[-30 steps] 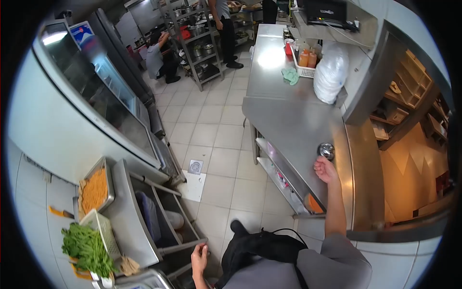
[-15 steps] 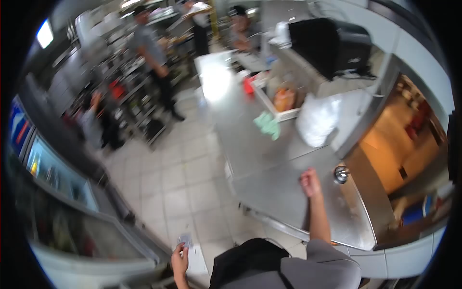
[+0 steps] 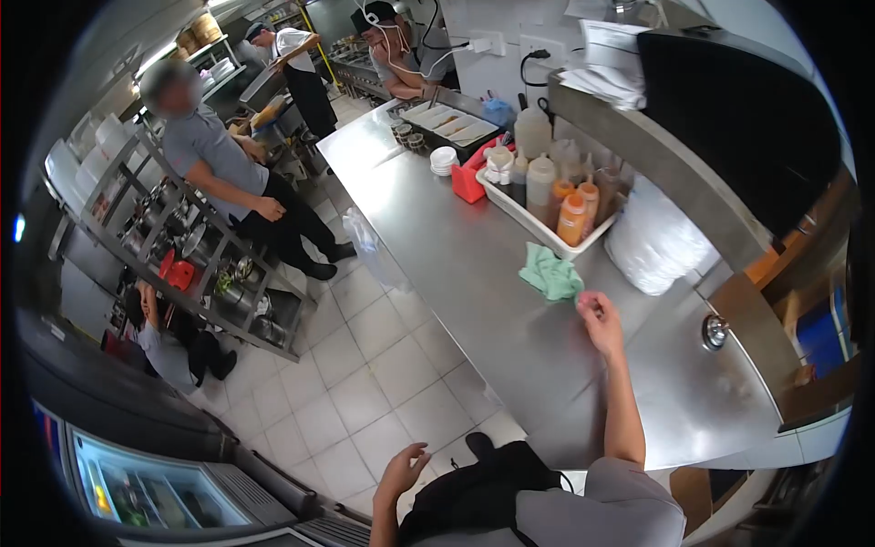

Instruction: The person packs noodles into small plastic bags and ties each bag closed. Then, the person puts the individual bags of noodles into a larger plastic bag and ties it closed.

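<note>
My right hand [image 3: 600, 321] is over the steel counter [image 3: 492, 319], just beside a crumpled green cloth [image 3: 550, 272]. Its fingers are loosely bent and apart, with nothing between them. Low in the view, my left hand [image 3: 402, 469] hangs above the tiled floor, fingers apart and holding nothing. Behind the cloth a white basket [image 3: 538, 228] carries several sauce bottles, orange ones [image 3: 572, 219] among them. A clear plastic bag of white items [image 3: 654, 242] leans to the right of the basket. A silver bell [image 3: 715, 331] sits near the counter's right side.
One person [image 3: 219, 164] stands by a metal pot rack [image 3: 196, 246]; another person [image 3: 173, 342] crouches beside it. Two more people, one standing [image 3: 296, 68] and one leaning at the counter's far end [image 3: 401, 55], are farther back. A glass-door fridge [image 3: 146, 483] is lower left.
The view has swung left and moved forward along the counter. My right hand has gone from near the bell to beside the green cloth. The fingers of my left hand are more spread.
</note>
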`<move>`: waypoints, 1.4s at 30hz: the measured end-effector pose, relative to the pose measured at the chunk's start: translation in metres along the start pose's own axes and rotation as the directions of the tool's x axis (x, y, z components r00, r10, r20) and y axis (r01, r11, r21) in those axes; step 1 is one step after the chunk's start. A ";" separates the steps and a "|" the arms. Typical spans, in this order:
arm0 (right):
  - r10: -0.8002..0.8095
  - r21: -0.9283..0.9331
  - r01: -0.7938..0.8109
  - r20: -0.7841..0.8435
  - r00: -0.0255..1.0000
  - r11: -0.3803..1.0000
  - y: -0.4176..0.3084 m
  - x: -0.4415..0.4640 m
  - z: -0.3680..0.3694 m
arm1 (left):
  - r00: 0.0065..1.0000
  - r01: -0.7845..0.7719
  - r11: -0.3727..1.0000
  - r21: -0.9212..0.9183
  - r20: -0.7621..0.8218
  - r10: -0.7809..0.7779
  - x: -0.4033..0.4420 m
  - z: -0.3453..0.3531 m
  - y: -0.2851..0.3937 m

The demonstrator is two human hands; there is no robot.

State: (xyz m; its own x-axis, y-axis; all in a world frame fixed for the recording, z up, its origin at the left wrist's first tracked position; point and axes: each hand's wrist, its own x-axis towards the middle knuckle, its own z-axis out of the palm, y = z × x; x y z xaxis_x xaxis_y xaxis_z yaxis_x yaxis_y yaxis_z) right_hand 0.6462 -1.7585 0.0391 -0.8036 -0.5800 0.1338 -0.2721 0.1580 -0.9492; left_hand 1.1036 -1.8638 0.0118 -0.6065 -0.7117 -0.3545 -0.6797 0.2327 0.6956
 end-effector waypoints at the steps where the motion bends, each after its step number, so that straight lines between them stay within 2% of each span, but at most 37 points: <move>1: -0.217 -0.128 0.203 -0.105 0.971 0.971 -0.012 0.009 0.021 | 0.999 0.039 0.999 -0.005 0.021 -0.038 0.003 -0.014 -0.013; 2: -0.283 -0.342 0.219 -0.149 0.947 0.914 -0.020 0.018 0.038 | 0.999 0.024 0.998 0.057 -0.044 -0.021 0.006 -0.030 -0.024; 4: -0.440 -0.720 0.190 -0.176 0.881 0.668 -0.026 0.036 0.062 | 0.987 0.129 0.990 0.060 -0.099 -0.123 0.016 -0.054 -0.045; 5: -0.358 -0.707 0.137 -0.173 0.918 0.693 -0.019 0.042 0.070 | 0.985 0.130 0.990 0.055 -0.122 -0.122 0.022 -0.064 -0.052; 8: -0.340 -0.756 0.071 -0.207 0.918 0.651 0.003 0.055 0.081 | 0.990 0.133 0.991 0.034 -0.043 -0.132 0.058 -0.082 -0.081; 9: -0.358 -0.767 0.043 -0.248 0.900 0.640 0.007 0.059 0.082 | 0.999 0.034 0.997 0.068 -0.012 -0.033 0.077 -0.084 -0.095; 10: -0.369 -0.774 0.026 -0.271 0.889 0.632 0.012 0.058 0.085 | 0.999 0.003 0.996 0.086 0.050 -0.007 0.096 -0.091 -0.098; 12: -0.335 -0.727 -0.031 -0.354 0.873 0.686 0.019 0.061 0.090 | 0.984 -0.048 0.995 0.086 0.177 0.032 0.149 -0.102 -0.114; 14: -0.275 -0.700 -0.108 -0.411 0.869 0.706 0.026 0.064 0.091 | 0.972 -0.150 0.978 0.142 0.203 0.119 0.213 -0.113 -0.129; 15: -0.200 -0.672 -0.169 -0.435 0.878 0.721 0.015 0.064 0.096 | 0.964 -0.157 0.984 0.081 0.229 0.135 0.242 -0.134 -0.104; 16: -0.132 -0.645 -0.228 -0.460 0.878 0.729 0.006 0.064 0.101 | 0.948 -0.140 0.986 0.091 0.299 0.107 0.284 -0.135 -0.125; 17: -0.170 -0.681 -0.253 -0.488 0.856 0.687 0.016 0.065 0.107 | 0.950 -0.100 0.991 -0.085 0.286 0.121 0.351 -0.147 -0.138; 19: -0.224 -0.793 -0.311 -0.481 0.848 0.524 0.029 0.062 0.106 | 0.954 -0.165 0.986 -0.033 0.247 0.168 0.411 -0.164 -0.134; 21: -0.295 -0.874 -0.399 -0.472 0.831 0.277 0.032 0.060 0.114 | 0.981 -0.130 0.988 -0.080 0.138 0.140 0.471 -0.176 -0.129; 23: -0.201 -0.845 -0.509 -0.533 0.822 0.163 0.022 0.065 0.127 | 0.987 -0.158 0.975 -0.157 -0.046 0.152 0.522 -0.178 -0.132; 24: -0.156 -0.823 -0.561 -0.568 0.808 0.091 0.018 0.066 0.128 | 0.990 -0.120 0.977 -0.179 -0.089 0.105 0.544 -0.180 -0.134; 27: -0.163 -0.814 -0.580 -0.571 0.804 -0.009 0.017 0.066 0.131 | 0.986 0.028 0.974 -0.224 -0.152 -0.063 0.582 -0.177 -0.133; 30: -0.238 -0.822 -0.570 -0.555 0.797 0.009 0.022 0.064 0.132 | 0.996 0.091 0.930 -0.356 0.046 -0.079 0.611 -0.135 -0.149; 33: -0.256 -0.803 -0.586 -0.591 0.765 0.106 0.027 0.062 0.125 | 0.991 0.121 0.865 -0.487 0.104 -0.080 0.613 -0.103 -0.134; 36: -0.246 -0.794 -0.595 -0.605 0.757 0.124 0.017 0.061 0.132 | 0.993 0.119 0.900 -0.420 0.073 -0.097 0.613 -0.086 -0.111; 39: -0.243 -0.800 -0.581 -0.599 0.763 0.146 0.016 0.060 0.132 | 0.968 0.132 0.944 -0.303 -0.164 -0.188 0.616 -0.064 -0.085; 42: -0.237 -0.794 -0.591 -0.608 0.758 0.143 0.014 0.061 0.133 | 0.948 0.228 0.951 -0.209 -0.173 -0.266 0.631 -0.054 -0.070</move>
State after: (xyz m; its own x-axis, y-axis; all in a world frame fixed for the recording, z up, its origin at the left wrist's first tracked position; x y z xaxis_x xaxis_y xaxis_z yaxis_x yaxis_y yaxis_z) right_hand 0.6639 -1.8974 -0.0040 -0.8664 0.0086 0.4993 0.0162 0.9998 0.0110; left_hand 0.7905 -2.3651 -0.2264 -0.3231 -0.8516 -0.4127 -0.6982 -0.0798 0.7114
